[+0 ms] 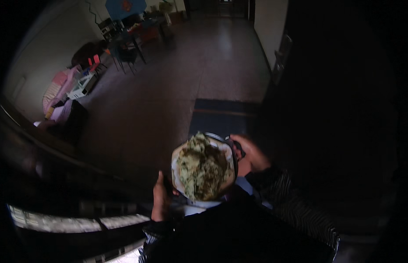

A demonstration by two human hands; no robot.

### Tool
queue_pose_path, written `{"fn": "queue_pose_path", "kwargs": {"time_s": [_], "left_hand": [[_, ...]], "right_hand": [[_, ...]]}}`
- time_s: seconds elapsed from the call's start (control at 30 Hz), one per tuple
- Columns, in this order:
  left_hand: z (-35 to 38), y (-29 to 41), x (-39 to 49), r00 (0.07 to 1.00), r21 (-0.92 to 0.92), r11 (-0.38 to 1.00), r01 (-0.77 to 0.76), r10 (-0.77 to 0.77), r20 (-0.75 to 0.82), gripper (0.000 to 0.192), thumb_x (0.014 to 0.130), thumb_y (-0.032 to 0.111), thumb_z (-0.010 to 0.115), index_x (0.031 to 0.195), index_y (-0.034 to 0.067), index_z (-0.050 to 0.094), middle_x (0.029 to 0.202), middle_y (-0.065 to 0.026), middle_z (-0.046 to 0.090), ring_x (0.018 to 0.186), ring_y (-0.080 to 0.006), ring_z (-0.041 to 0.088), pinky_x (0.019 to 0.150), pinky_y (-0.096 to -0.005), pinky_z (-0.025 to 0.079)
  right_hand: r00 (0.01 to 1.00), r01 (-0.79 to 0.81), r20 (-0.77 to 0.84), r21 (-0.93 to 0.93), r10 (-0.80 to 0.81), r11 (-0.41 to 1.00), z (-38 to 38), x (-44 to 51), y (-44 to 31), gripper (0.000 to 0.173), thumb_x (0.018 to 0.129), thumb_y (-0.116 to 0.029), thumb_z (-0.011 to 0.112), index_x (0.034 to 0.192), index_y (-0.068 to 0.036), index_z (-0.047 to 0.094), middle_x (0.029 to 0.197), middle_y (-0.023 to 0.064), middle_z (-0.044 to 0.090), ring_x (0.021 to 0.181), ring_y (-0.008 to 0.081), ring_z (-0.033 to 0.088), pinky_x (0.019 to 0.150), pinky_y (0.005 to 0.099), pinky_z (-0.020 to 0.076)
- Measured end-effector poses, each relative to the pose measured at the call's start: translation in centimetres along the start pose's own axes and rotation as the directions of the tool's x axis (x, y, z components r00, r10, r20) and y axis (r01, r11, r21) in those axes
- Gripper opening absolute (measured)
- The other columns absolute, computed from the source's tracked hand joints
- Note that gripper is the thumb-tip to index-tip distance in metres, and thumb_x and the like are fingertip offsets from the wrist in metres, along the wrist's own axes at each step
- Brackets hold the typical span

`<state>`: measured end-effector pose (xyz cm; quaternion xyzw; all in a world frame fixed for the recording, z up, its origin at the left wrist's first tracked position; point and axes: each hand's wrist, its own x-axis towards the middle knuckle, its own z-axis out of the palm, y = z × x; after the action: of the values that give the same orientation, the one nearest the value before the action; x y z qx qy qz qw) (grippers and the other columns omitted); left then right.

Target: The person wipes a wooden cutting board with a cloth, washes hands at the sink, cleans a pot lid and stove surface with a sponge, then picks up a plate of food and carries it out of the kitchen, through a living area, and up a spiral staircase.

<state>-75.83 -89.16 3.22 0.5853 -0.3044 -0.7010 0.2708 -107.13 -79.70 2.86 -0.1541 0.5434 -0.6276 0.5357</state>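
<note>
A pale plate (pixel 173 176) with a scalloped rim is in front of my body. Heaped on it is a greenish, browned food (pixel 204 167), perhaps pieces of a flat pancake. My left hand (pixel 161 199) is at the plate's left side, thumb raised, with fingers reaching under its lower edge. On the right, my right hand (pixel 251 154) grips a dark handle-like part (pixel 239 148) beside the plate. A round metallic rim (pixel 214 135) shows behind the plate; whether it belongs to a pan underneath, I cannot tell.
A dark doormat (pixel 223 120) lies on the floor (pixel 151 95) ahead. An open door with a handle (pixel 280 60) is at right. Farther left are a dark table (pixel 134 41), a chair (pixel 124 56), a low white table (pixel 81 86) and a pink-covered sofa (pixel 64 83).
</note>
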Motion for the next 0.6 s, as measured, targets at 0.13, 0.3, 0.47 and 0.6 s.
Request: {"fn": "queue_pose_path", "kwargs": {"time_s": [0.13,0.3,0.47,0.6], "left_hand": [[-1.8,-1.1,1.2,0.982,-0.144,0.988,0.050,-0.022,0.189,0.046,0.092,0.042,0.035,0.072,0.003,0.050,0.047,-0.0097,0.045,0.038,-0.0224,0.045,0.040,-0.0337,0.041],[-2.3,-0.8,5.0,0.967,-0.100,0.994,0.052,-0.025,0.255,0.040,0.092,0.037,0.037,0.075,0.003,0.049,0.048,-0.0091,0.046,0.037,-0.0219,0.045,0.040,-0.0333,0.042],[1.3,0.4,8.1,0.924,-0.070,0.997,0.032,-0.003,0.381,0.034,0.090,0.035,0.043,0.074,0.006,0.049,0.048,-0.0077,0.046,0.037,-0.0212,0.047,0.037,-0.0326,0.040],[4.9,0.2,9.3,0.873,-0.009,0.999,-0.040,0.039,0.486,0.035,0.089,0.038,0.044,0.071,0.008,0.052,0.053,-0.0038,0.050,0.043,-0.0150,0.046,0.043,-0.0280,0.037]], "right_hand": [[0.992,-0.117,0.027,-0.093,0.120,0.989,0.4,0.3,1.7,0.030,0.087,-0.029,0.052,0.069,-0.005,0.050,0.053,0.0044,0.045,0.040,0.0129,0.040,0.041,0.0301,0.0331],[0.999,-0.053,0.004,0.003,0.053,0.999,0.8,1.7,1.8,0.027,0.088,-0.027,0.051,0.069,-0.008,0.050,0.053,0.0037,0.046,0.038,0.0117,0.038,0.039,0.0297,0.0306],[0.973,-0.162,-0.177,-0.070,0.148,0.984,-1.7,2.3,0.8,0.028,0.087,-0.030,0.051,0.066,-0.010,0.049,0.056,0.0037,0.047,0.042,0.0128,0.038,0.040,0.0288,0.0282],[0.945,-0.081,-0.322,-0.054,0.059,0.995,-4.6,1.2,0.3,0.024,0.085,-0.029,0.055,0.074,-0.009,0.051,0.055,0.0032,0.047,0.043,0.0136,0.039,0.040,0.0314,0.0311]]}}
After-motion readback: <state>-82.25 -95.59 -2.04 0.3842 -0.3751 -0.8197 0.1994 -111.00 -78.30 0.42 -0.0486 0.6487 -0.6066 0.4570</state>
